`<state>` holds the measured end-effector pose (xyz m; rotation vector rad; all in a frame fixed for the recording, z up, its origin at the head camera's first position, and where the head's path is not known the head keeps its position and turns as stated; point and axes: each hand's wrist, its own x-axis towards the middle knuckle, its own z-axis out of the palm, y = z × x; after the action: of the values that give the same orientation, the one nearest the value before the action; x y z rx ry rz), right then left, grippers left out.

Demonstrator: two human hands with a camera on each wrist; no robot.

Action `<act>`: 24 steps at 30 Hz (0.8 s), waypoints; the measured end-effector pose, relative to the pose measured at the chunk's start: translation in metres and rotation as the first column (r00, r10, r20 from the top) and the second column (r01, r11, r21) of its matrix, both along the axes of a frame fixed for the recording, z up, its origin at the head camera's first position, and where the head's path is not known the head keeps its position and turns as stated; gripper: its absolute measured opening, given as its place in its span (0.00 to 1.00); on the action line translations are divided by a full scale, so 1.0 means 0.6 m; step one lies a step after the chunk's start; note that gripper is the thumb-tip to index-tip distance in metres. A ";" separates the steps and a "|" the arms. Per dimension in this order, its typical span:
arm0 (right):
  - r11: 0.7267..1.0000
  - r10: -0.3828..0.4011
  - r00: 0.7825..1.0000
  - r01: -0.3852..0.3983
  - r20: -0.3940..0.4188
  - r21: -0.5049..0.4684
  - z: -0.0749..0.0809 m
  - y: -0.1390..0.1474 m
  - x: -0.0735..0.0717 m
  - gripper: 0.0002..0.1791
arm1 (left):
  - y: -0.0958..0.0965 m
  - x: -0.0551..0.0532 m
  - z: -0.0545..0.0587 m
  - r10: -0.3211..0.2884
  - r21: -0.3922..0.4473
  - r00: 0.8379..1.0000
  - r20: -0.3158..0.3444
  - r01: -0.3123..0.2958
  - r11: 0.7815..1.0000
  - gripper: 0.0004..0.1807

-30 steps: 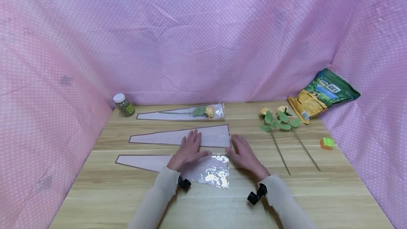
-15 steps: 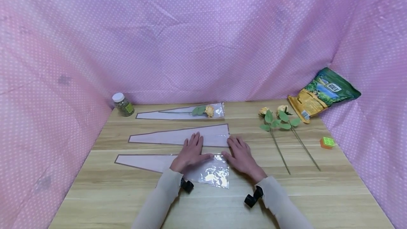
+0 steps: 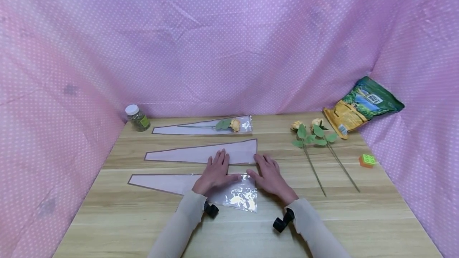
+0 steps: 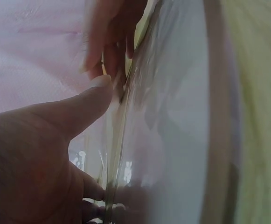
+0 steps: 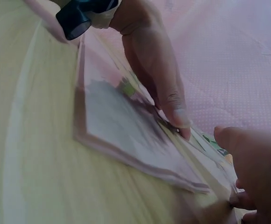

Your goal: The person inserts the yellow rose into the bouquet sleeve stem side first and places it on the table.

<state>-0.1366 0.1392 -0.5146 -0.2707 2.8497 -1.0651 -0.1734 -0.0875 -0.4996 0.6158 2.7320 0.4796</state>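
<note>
Three tapered flower sleeves with brown borders lie one behind the other on the table. In the head view my left hand (image 3: 214,172) rests fingers outstretched on the middle sleeve (image 3: 179,154), its wrist crossing the front sleeve (image 3: 157,181). My right hand (image 3: 269,174) touches the wide right end of the middle sleeve with its fingertips, thumb spread apart from the fingers, over the front sleeve's upper right corner. The back sleeve (image 3: 168,130) has a yellow rose (image 3: 235,125) on it. The left wrist view shows the left thumb (image 4: 91,100) pointing towards the right hand's fingers (image 4: 112,51).
Two more yellow roses (image 3: 296,126) with long stems (image 3: 315,174) lie to the right. Beyond them are a green and yellow bag (image 3: 365,104) and a toy block (image 3: 367,160). A white-lidded jar (image 3: 138,118) stands back left, before a pink dotted curtain (image 3: 229,43).
My right hand has shifted left, so its fingertips now meet the middle sleeve's right end. My left hand has slid slightly towards me, still lying on that sleeve.
</note>
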 end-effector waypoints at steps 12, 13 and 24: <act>0.911 0.044 0.989 0.018 0.140 -0.413 0.009 -0.016 -0.016 0.42 | 0.004 0.005 0.007 -0.009 -0.013 1.000 -0.003 0.009 1.000 0.57; 0.880 0.047 0.989 0.027 0.143 -0.475 0.009 -0.018 -0.018 0.41 | 0.004 0.005 0.007 -0.010 -0.013 1.000 -0.004 0.009 1.000 0.57; 0.524 -0.157 0.970 0.240 0.184 -0.817 0.017 -0.019 -0.037 0.32 | 0.000 0.002 0.005 -0.002 0.023 0.999 0.040 0.001 1.000 0.56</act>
<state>-0.1588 0.1279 -0.5042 0.0740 2.0630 -2.3760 -0.1721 -0.0878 -0.4968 0.6076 2.6916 0.5187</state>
